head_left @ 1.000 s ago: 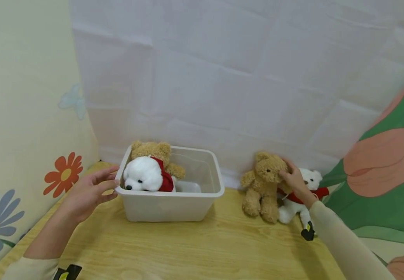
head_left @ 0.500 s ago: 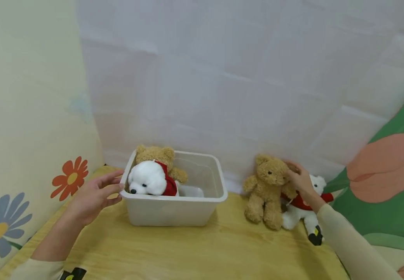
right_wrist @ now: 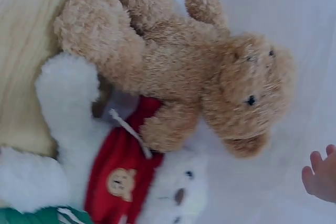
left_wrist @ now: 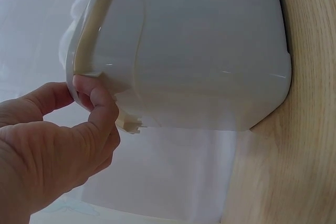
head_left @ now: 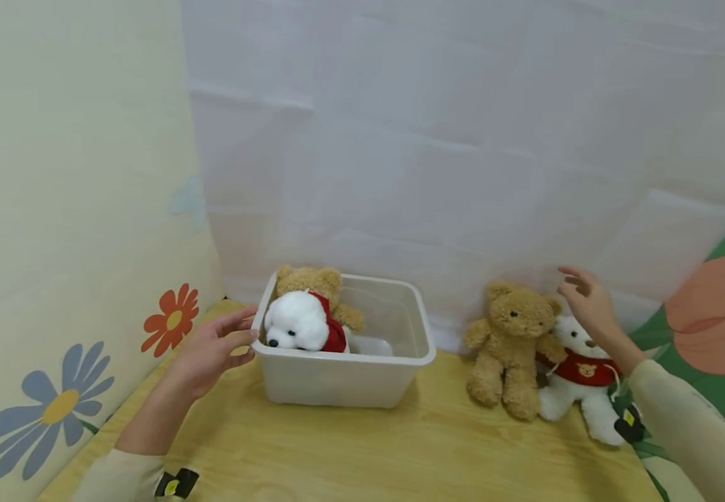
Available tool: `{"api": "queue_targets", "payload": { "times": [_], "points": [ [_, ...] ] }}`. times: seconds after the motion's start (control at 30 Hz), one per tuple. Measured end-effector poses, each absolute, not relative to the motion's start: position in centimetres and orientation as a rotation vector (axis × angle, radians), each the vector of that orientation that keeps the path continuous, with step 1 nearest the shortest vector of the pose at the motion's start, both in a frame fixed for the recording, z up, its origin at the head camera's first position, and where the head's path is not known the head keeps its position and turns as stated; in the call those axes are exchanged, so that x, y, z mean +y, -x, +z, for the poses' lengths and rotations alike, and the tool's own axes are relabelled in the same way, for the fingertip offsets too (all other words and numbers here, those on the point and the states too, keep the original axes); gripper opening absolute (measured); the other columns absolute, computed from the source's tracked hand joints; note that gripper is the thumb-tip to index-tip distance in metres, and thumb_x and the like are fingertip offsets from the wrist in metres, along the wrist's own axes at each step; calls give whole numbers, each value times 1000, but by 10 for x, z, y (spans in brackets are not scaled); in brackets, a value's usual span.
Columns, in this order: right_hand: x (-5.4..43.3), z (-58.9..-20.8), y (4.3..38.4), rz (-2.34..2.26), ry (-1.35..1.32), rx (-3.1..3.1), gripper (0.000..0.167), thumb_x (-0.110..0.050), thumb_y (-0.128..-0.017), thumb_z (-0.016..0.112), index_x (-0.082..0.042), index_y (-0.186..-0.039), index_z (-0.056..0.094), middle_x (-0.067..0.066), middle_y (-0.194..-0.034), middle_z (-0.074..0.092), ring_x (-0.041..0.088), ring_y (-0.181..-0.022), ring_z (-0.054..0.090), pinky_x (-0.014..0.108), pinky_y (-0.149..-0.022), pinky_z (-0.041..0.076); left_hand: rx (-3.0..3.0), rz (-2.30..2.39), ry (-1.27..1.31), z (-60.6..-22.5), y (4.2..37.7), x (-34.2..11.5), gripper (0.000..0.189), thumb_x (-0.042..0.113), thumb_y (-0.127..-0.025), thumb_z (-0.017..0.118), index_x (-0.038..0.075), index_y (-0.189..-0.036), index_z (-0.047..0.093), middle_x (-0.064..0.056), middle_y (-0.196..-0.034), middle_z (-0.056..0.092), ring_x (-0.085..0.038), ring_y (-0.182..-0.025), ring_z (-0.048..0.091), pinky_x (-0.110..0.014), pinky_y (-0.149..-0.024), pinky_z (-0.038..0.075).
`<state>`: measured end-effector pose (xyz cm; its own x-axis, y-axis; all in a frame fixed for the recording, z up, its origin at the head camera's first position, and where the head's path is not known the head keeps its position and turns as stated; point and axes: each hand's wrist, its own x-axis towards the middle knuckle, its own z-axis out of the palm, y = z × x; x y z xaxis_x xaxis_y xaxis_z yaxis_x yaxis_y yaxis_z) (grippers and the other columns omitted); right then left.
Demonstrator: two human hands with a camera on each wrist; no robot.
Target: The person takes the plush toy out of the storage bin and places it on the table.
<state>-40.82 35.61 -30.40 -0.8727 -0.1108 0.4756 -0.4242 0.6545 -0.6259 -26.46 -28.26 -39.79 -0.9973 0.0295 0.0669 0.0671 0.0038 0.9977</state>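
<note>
My left hand (head_left: 208, 355) pinches the rim of a white plastic bin (head_left: 337, 380) at its left end; the left wrist view shows thumb and fingertips on the rim (left_wrist: 79, 51). Inside the bin, a white plush dog (head_left: 296, 321) in red lies in front of a brown teddy bear (head_left: 309, 280). My right hand (head_left: 594, 310) is raised above a white teddy bear (head_left: 578, 401) in a red top, holding nothing, fingers loosely bent. Beside that bear, a second brown teddy bear (head_left: 516, 328) sits against the backdrop, its arm overlapping the red top (right_wrist: 118, 171).
A wooden tabletop (head_left: 350, 453) carries the bin and the bears. A white cloth backdrop (head_left: 431, 174) hangs behind, with a flower-printed wall (head_left: 86, 209) on the left and a tulip print (head_left: 720, 314) on the right. Green material (right_wrist: 31, 216) shows below the white bear in the right wrist view.
My right hand has let go of the brown bear's head and moved up and right. The brown bear stays seated beside the white one. The left hand stays at the bin rim; the head view has shifted.
</note>
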Motion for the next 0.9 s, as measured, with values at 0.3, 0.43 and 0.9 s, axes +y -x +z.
{"api": "queue_targets", "payload": {
  "times": [0.3, 0.43, 0.9],
  "points": [
    [330, -285, 396, 1007, -579, -2516, 48, -25, -108, 52, -7, -152, 45, 17, -150, 45, 33, -128, 47, 48, -103, 42, -2203, -2211, 89, -398, 266, -281, 64, 18, -103, 63, 2, -157, 34, -24, -144, 42, -23, -111, 59, -41, -91, 55],
    [312, -281, 390, 1008, -642, -2500, 46, -25, -107, 55, -11, -151, 48, 15, -147, 50, 31, -127, 50, 26, -96, 43, -2199, -2206, 75, -396, 266, -281, 64, 18, -102, 64, 2, -157, 35, -24, -144, 42, -22, -110, 59, -39, -89, 56],
    [242, -278, 373, 1094, -844, -2544, 47, -26, -104, 62, -15, -149, 51, 9, -141, 56, 31, -125, 55, 20, -88, 49, -2193, -2225, 78, -396, 267, -282, 63, 18, -102, 64, 3, -157, 36, -25, -144, 42, -28, -115, 57, -46, -95, 53]
  ]
}}
